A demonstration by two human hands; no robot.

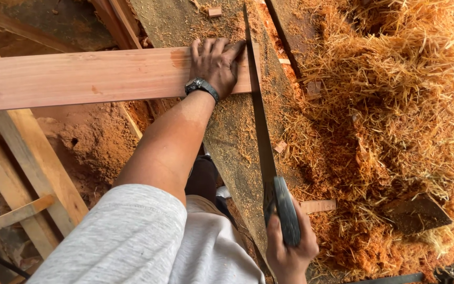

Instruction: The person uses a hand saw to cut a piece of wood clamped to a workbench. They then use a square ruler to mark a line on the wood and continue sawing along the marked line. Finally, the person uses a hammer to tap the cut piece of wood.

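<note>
Pressing flat with the left hand (215,66), fingers spread and fully open, on the reddish plank (80,76), right beside the plank's cut end; probably holding it down so it is not sliding or shaking under the saw. Wearing a dark wristwatch (202,87) just behind that hand. Gripping with the right hand (290,247), fingers closed tight around the dark handle (286,210) of the hand saw (261,121). Running away from the right hand toward the left hand, the long blade is meeting the plank's end just beside the left fingertips, thumb almost touching the steel, likely guiding the line of the cut. Lying across a wide grey board (232,142) dusted with sawdust, serving as a rough desk under both hands, so the end to be cut is hanging past the support.

Piling up to the right of both hands, a big heap of orange wood shavings (395,105), and red sawdust (90,142) below the left forearm. Resting near the right hand, a small wood offcut (317,206), and a dark flat metal piece (416,213) half buried in shavings, hard to identify. Hiding the saw teeth and the exact depth of the cut, since the blade is seen edge-on. Being cut off at the left border, the far end of the plank; covering the body below, a grey sleeve (127,236)
</note>
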